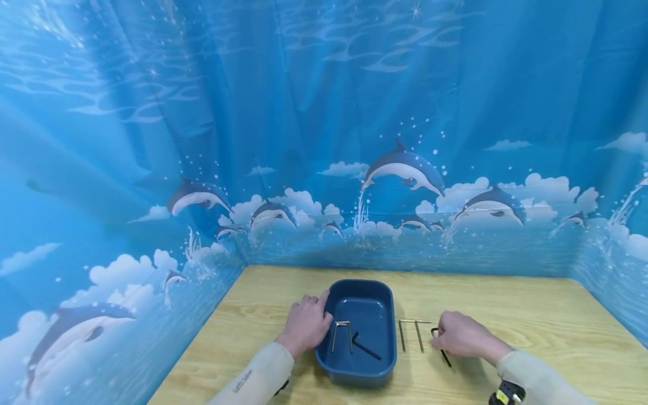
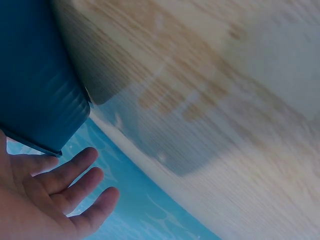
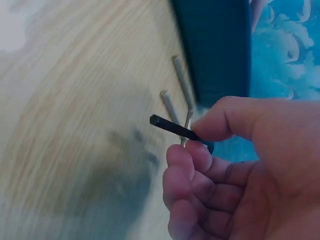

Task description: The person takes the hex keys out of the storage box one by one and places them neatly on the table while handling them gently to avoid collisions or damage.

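Observation:
My right hand pinches a black L-shaped hex key between thumb and fingertips, over the table to the right of a blue plastic bin. In the head view, the long arm of this black hex key points down toward the front. My left hand touches the bin's left side, its fingers loosely extended in the left wrist view. Inside the bin lie silver hex keys and another black hex key. Two silver hex keys rest between bin and right hand.
The wood-grain table reaches back to a blue curtain printed with dolphins, which also hangs along both sides. The bin's raised walls stand between my two hands.

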`<state>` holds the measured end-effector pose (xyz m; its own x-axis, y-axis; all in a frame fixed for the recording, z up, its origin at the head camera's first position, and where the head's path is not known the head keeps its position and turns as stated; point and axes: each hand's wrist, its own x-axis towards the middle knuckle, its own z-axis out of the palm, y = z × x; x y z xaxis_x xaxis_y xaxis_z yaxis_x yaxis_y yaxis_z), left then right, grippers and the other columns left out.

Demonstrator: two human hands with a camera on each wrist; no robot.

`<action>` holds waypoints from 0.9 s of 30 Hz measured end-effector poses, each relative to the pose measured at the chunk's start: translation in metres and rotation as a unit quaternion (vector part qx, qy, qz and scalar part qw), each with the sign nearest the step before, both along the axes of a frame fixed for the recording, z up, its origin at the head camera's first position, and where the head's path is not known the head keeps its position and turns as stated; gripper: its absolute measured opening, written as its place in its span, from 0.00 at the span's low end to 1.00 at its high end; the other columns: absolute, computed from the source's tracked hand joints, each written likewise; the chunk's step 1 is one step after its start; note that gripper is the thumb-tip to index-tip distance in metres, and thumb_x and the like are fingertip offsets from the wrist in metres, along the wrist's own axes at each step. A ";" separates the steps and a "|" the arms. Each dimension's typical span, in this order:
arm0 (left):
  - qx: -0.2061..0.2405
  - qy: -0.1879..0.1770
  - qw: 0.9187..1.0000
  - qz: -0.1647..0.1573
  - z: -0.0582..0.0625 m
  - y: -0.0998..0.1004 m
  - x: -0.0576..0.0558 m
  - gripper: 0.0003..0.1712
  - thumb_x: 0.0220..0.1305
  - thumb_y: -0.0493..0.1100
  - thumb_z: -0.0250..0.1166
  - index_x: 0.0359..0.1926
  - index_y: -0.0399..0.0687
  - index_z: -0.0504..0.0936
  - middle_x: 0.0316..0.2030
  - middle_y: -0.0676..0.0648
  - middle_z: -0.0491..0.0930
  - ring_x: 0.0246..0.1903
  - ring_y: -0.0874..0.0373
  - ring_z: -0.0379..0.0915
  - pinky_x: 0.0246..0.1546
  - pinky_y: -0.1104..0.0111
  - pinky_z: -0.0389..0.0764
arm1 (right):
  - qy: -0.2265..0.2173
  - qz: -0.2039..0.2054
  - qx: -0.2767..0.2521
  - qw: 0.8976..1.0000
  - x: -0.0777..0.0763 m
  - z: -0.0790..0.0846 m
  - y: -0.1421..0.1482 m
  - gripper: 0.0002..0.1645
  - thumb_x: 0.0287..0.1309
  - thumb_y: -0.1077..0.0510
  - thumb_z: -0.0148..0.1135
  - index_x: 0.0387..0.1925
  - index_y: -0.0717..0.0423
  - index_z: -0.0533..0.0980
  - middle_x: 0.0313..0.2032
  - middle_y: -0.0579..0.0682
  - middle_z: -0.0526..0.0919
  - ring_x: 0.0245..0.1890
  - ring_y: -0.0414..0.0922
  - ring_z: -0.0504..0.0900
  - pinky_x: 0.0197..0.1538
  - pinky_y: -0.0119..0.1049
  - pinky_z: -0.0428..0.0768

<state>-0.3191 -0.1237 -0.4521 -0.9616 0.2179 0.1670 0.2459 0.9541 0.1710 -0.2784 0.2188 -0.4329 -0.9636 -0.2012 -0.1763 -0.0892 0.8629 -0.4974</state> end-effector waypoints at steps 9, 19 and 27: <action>-0.003 0.003 1.000 0.000 -0.002 0.000 -0.001 0.32 0.72 0.51 0.51 0.74 0.48 0.67 0.60 0.40 0.79 0.61 0.43 0.72 0.60 0.43 0.73 | 0.006 -0.030 0.010 0.999 -0.005 -0.015 0.007 0.20 0.54 0.55 0.66 0.11 0.50 0.71 0.07 0.41 0.65 0.09 0.37 0.59 0.19 0.30 0.60; 0.001 0.007 1.000 0.000 -0.003 0.000 -0.001 0.32 0.73 0.52 0.50 0.74 0.48 0.66 0.60 0.40 0.79 0.61 0.44 0.72 0.60 0.44 0.74 | 0.035 -0.037 0.026 0.998 -0.009 -0.025 0.007 0.23 0.52 0.57 0.67 0.10 0.48 0.65 0.09 0.39 0.59 0.11 0.36 0.54 0.20 0.29 0.55; 0.002 0.004 1.000 -0.001 0.000 0.000 -0.001 0.32 0.73 0.51 0.51 0.74 0.48 0.66 0.60 0.40 0.79 0.61 0.43 0.72 0.60 0.43 0.73 | 0.037 -0.040 0.013 0.998 -0.005 -0.027 0.009 0.25 0.51 0.58 0.68 0.08 0.47 0.65 0.08 0.38 0.56 0.11 0.35 0.53 0.19 0.28 0.55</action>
<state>-0.3197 -0.1235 -0.4523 -0.9595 0.2199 0.1761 0.2501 0.9527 0.1725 -0.2836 0.2273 -0.4596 -0.9870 -0.1185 -0.1084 -0.0543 0.8815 -0.4691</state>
